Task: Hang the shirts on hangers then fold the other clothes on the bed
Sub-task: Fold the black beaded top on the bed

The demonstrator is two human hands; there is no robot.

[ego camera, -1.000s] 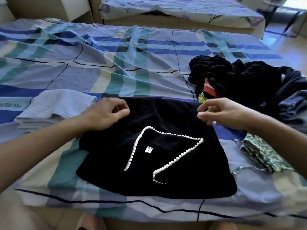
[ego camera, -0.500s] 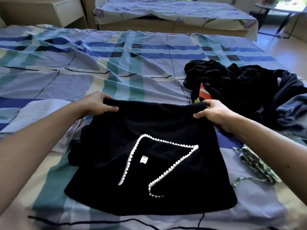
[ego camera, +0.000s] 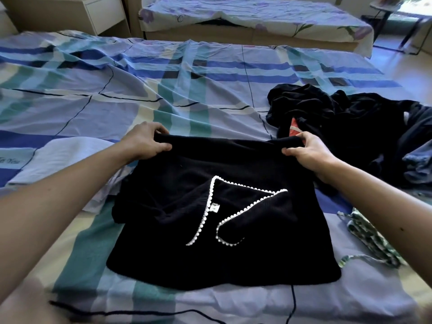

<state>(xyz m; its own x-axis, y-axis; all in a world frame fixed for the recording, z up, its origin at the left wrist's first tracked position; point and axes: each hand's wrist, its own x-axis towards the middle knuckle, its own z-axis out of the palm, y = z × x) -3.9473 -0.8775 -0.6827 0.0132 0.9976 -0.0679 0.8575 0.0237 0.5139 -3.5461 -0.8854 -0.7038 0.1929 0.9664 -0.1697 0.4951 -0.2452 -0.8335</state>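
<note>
Folding step: the left hand and right hand each grip a far corner of the black top. Next, I think, the far edge must come evenly toward the near hem.

one view only, head-worn, wide-angle. it looks forward and down across the bed from its near edge, close over the near bedding. the far side and a second bed sit small at the frame top.

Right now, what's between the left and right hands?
In the head view, only the lifted far edge of the black top spans from left hand to right hand; each grips a corner.
</note>
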